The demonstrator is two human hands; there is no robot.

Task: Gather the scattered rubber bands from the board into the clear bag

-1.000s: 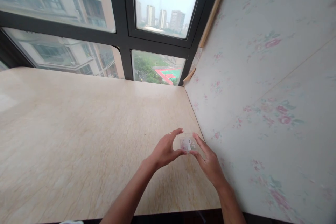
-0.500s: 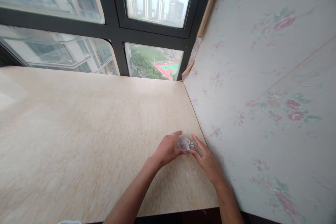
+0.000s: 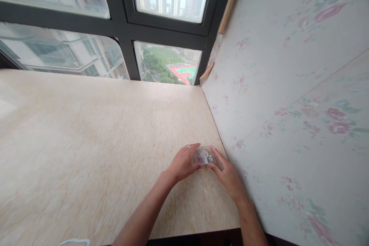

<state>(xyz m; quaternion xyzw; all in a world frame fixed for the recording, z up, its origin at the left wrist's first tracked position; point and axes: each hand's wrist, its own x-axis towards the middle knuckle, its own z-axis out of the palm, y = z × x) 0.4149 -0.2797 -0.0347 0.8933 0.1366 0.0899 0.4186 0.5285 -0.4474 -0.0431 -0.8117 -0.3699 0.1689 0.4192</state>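
Note:
A small clear plastic box (image 3: 205,156) with white and reddish printing sits between my two hands, over the marble-patterned sill near the wall. My left hand (image 3: 184,162) grips its left side, thumb at the near edge and fingers at the far edge; a ring shows on one finger. From the right, my right hand (image 3: 226,171) holds the other side in the same way, with the thumb in front and a finger behind. The contents of the box are too small to make out.
The beige sill (image 3: 100,142) stretches left and back to a dark-framed window (image 3: 167,32). Close on the right rises a floral-papered wall (image 3: 288,84), its paper peeling (image 3: 206,73) at the corner. A white cord-like thing (image 3: 75,241) lies at the front edge.
The view has shifted slightly, so the window sits a little higher. Both hands keep their hold on the box, which has hardly moved.

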